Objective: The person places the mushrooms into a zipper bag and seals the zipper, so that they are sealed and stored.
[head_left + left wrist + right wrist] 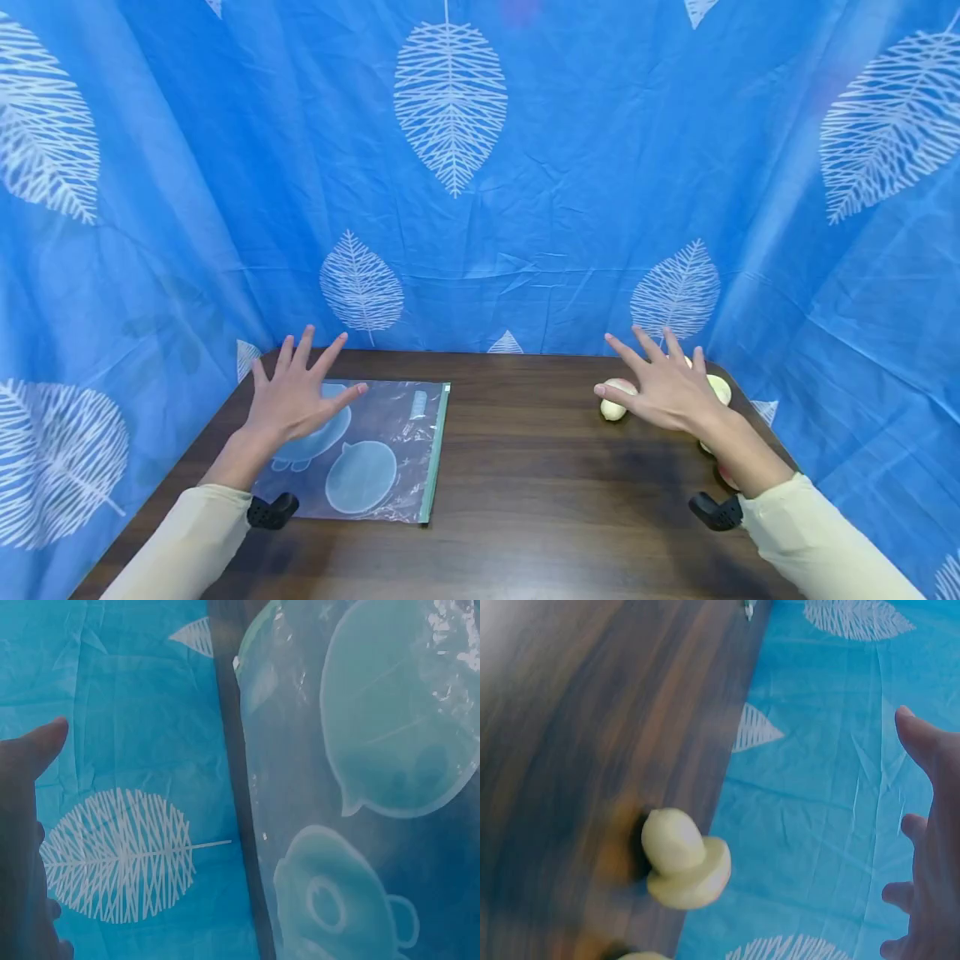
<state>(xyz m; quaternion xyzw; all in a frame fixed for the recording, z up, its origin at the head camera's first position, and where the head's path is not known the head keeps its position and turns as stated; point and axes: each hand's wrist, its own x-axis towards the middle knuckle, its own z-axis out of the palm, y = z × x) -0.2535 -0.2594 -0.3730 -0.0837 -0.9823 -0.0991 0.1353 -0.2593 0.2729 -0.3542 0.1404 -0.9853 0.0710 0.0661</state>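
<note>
My left hand [292,400] hovers over a clear zip bag [411,433], its fingers spread and holding nothing. The bag lies flat, with a green strip along its right edge and pale printed shapes on it; the hand and forearm cover part of it. In the left wrist view the bag [262,772] fills the right side. Fingers apart, my right hand [671,392] is raised near a pale yellow rounded piece [612,410] with a pinkish part behind it. In the right wrist view this piece [673,841] looks like a knob against a thick disc.
More pale pieces, among them a round one [718,388], lie behind and beside the right hand, partly hidden by it and its forearm. A reddish piece [726,477] shows beside that forearm. The dark wooden table [517,467] is bordered by blue leaf-patterned cloth [525,208].
</note>
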